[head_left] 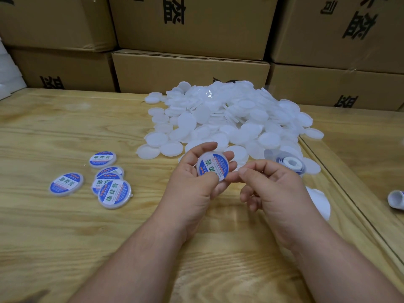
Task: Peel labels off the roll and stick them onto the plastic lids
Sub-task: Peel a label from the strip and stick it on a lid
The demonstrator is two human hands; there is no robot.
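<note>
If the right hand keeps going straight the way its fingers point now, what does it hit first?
The right hand points left toward the round white plastic lid with the blue-rimmed label held in the left hand. Its fingers would likely meet that lid's edge first; they look almost touching, though depth is unclear.

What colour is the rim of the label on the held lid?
Blue, around a white centre; shown in the head view.

Labelled lids lie left on the table. The lid pile sits behind the hands, boxes behind it
</note>
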